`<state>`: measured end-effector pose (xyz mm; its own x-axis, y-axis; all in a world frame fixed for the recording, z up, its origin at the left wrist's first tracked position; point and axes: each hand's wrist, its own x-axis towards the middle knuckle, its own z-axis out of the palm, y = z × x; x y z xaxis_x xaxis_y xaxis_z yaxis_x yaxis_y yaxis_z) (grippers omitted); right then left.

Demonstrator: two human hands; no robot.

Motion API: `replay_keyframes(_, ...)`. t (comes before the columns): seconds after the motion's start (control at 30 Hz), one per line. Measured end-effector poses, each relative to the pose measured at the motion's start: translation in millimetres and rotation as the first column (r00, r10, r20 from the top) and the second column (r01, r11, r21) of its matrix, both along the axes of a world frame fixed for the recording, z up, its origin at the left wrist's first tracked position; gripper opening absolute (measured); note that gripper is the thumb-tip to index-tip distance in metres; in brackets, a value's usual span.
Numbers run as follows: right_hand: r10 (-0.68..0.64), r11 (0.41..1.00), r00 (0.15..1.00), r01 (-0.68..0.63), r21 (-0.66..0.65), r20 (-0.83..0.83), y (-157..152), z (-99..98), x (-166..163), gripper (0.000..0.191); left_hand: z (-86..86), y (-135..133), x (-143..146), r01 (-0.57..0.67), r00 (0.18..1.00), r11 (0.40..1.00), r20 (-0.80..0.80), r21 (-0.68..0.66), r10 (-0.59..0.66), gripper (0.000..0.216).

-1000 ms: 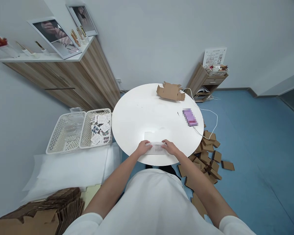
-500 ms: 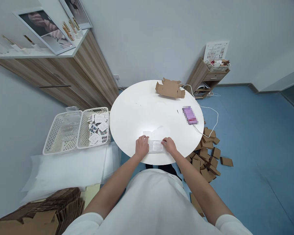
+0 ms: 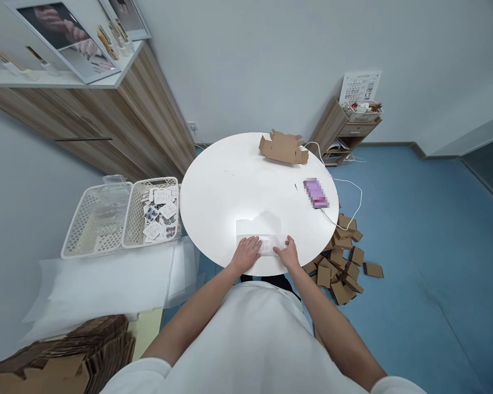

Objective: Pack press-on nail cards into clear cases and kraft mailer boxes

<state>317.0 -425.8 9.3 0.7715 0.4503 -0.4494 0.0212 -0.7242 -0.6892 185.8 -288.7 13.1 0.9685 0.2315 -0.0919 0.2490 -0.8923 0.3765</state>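
Observation:
A thin, translucent white wrapping sheet point(image 3: 257, 225) lies near the front edge of the round white table point(image 3: 213, 191). Its near part is folded into a band over a small flat packet point(image 3: 265, 244), whose details are blurred by the sheet. My left hand point(image 3: 247, 253) rests flat on the left part of this band, fingers stretched out. At the right end, my right hand point(image 3: 287, 255) has its thumb on the band and its fingers at the sheet's side edge, holding it.
An unfolded cardboard box point(image 3: 284, 149) and a pixelated purple object point(image 3: 316, 193) with a white cable lie on the table. Left stand white baskets point(image 3: 125, 219), one holding printed cards, above stacked translucent sheets point(image 3: 107, 279) and flattened cardboard point(image 3: 66, 355). Small brown boxes point(image 3: 340, 262) lie right.
My left hand has moved right and flattened onto the folded band. The right hand has shifted slightly at the band's right end, thumb and fingers now wider apart.

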Motion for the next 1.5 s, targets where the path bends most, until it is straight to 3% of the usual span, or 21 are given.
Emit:
replay_keyframes(0.1, 0.024, 0.996, 0.987, -0.01, 0.088, -0.157, 8.1, 3.8, 9.1, 0.052, -1.2, 1.9, 0.2, 0.002, 1.0, 1.0, -0.003, -0.007, -0.002, 0.043)
replay_keyframes(0.2, 0.035, 0.983, 0.981, 0.0, 0.182, -0.191, 14.6, 9.6, 20.5, 0.028, -2.1, 4.9, 5.0, 0.005, 1.0, 1.0, 0.002, -0.012, -0.005, 0.043)
replay_keyframes(0.4, 0.018, 0.968, 0.986, 0.025, 0.25, -0.168, 38.5, 13.3, 22.1, 0.023, 1.9, 6.5, 22.1, -0.041, 0.999, 0.999, 0.009, -0.009, 0.041, 0.044)
replay_keyframes(0.5, 0.115, 0.967, 0.982, -0.076, 0.243, -0.151, 50.6, 12.2, 15.8, 0.022, 5.3, 4.4, 17.3, -0.171, 0.985, 0.985, 0.022, -0.019, 0.171, 0.045)
replay_keyframes(0.57, 0.21, 0.958, 0.974, -0.189, 0.214, -0.08, 52.1, 11.3, 12.8, 0.025, 6.1, 2.8, 7.7, -0.357, 0.934, 0.931, 0.004, -0.069, 0.359, 0.05)
replay_keyframes(0.6, 0.258, 0.95, 0.966, -0.25, 0.188, -0.017, 50.7, 10.6, 11.7, 0.028, 5.7, 1.9, 2.2, -0.48, 0.877, 0.87, -0.031, -0.112, 0.479, 0.054)
replay_keyframes(0.67, 0.331, 0.931, 0.934, -0.347, 0.117, 0.134, 45.6, 8.7, 9.7, 0.034, 3.7, -0.3, -7.7, -0.707, 0.705, 0.672, -0.151, -0.219, 0.692, 0.065)
replay_keyframes(0.73, 0.374, 0.916, 0.892, -0.398, 0.051, 0.253, 39.9, 5.9, 7.0, 0.037, 0.2, -3.3, -13.1, -0.817, 0.557, 0.464, -0.263, -0.343, 0.787, 0.072)
replay_keyframes(0.87, 0.403, 0.9, 0.872, -0.433, 0.052, 0.278, 34.1, -0.6, -0.3, 0.041, -5.3, -8.5, -7.6, -0.778, 0.413, 0.109, -0.374, -0.618, 0.83, 0.08)
replay_keyframes(0.93, 0.398, 0.899, 0.877, -0.432, 0.08, 0.268, 33.3, -3.3, -2.6, 0.042, -5.2, -7.3, -1.5, -0.727, 0.314, -0.085, -0.44, -0.682, 0.841, 0.082)
replay_keyframes(1.0, 0.384, 0.901, 0.879, -0.424, 0.094, 0.282, 33.0, -5.3, -3.2, 0.041, -3.3, -2.7, 2.6, -0.675, 0.273, -0.18, -0.469, -0.716, 0.84, 0.075)
replay_keyframes(1.07, 0.37, 0.904, 0.879, -0.415, 0.102, 0.302, 33.3, -6.9, -2.6, 0.04, -1.1, 3.7, 4.2, -0.621, 0.347, -0.147, -0.439, -0.77, 0.829, 0.054)
replay_keyframes(1.13, 0.363, 0.905, 0.876, -0.412, 0.105, 0.317, 34.9, -8.2, -1.6, 0.039, 0.5, 9.8, 5.3, -0.559, 0.482, -0.026, -0.35, -0.829, 0.803, 0.033)
replay_keyframes(1.23, 0.397, 0.889, 0.871, -0.444, 0.115, 0.29, 39.4, -9.3, -0.9, 0.039, 1.6, 13.7, 11.3, -0.504, 0.64, 0.236, -0.176, -0.831, 0.748, 0.023)
replay_keyframes(1.37, 0.377, 0.896, 0.91, -0.406, 0.18, 0.175, 44.4, -7.1, -0.5, 0.036, 3.2, 4.1, 23.5, -0.443, 0.83, 0.632, -0.024, -0.636, 0.558, 0.021)
replay_keyframes(1.43, 0.311, 0.917, 0.946, -0.324, 0.234, 0.093, 45.9, -4.3, -0.1, 0.032, 4.4, -6.3, 25.4, -0.357, 0.904, 0.777, 0.017, -0.519, 0.427, 0.024)
replay_keyframes(1.5, 0.272, 0.926, 0.962, -0.269, 0.265, 0.025, 48.0, -1.6, -0.3, 0.029, 5.3, -17.4, 22.4, -0.261, 0.949, 0.87, 0.056, -0.417, 0.311, 0.031)
